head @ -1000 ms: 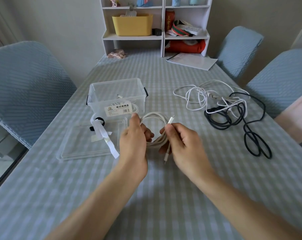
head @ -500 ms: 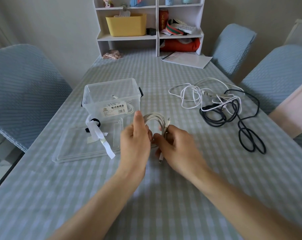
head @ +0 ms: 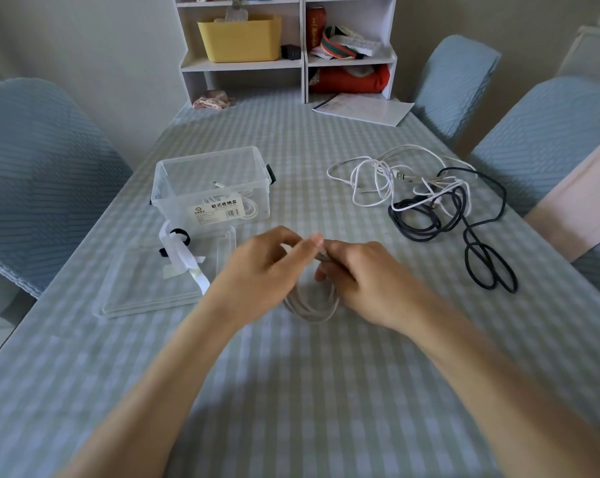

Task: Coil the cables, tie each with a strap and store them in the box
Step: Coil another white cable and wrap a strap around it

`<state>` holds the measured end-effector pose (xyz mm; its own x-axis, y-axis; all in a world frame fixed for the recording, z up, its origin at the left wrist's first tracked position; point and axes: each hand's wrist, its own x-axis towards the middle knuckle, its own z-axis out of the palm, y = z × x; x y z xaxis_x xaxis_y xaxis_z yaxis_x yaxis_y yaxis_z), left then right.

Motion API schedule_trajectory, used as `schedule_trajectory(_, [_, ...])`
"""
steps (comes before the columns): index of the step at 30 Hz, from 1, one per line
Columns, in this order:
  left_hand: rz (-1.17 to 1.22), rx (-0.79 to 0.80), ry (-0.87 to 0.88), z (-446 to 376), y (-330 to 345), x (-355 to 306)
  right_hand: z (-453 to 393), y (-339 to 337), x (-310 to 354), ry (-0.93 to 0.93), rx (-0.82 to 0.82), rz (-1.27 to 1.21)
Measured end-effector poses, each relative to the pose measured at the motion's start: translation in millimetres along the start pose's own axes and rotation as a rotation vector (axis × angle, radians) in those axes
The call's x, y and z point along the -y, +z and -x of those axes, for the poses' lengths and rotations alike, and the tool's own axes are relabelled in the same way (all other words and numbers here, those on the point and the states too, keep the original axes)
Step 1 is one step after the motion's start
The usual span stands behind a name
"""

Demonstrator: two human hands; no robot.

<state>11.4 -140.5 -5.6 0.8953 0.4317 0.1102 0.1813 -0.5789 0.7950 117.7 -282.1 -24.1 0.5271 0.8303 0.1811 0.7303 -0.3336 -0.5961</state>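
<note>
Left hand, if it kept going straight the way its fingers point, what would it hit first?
The left hand points rightward at the right hand, nearly fingertip to fingertip over the coiled cable, so it would likely meet that hand first.

Both bare forearms reach forward and converge over the middle. The left hand has curled fingers and pinches with thumb and forefinger; the right hand faces it, fingers curled in a grip, fingertips nearly touching.

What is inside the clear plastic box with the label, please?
Inside the clear plastic box lies a coiled white cable with its plug up. The label covers part of it.
</note>
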Motion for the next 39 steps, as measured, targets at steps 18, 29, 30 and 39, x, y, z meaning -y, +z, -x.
schedule_trajectory(18, [0.041,-0.165,0.074,2.0,25.6,4.9,-0.1,12.1,3.4,-0.102,-0.120,-0.047])
schedule_trajectory(29, [0.188,-0.299,0.093,2.3,23.3,10.9,9.1,-8.7,5.5,0.004,-0.082,-0.153])
schedule_trajectory(30, [0.189,-0.307,0.096,2.2,22.9,10.6,10.7,-9.5,7.0,-0.034,-0.049,-0.052])
schedule_trajectory(39, [0.204,-0.294,0.081,4.1,32.5,4.6,4.9,23.2,12.7,-0.166,-0.201,0.368])
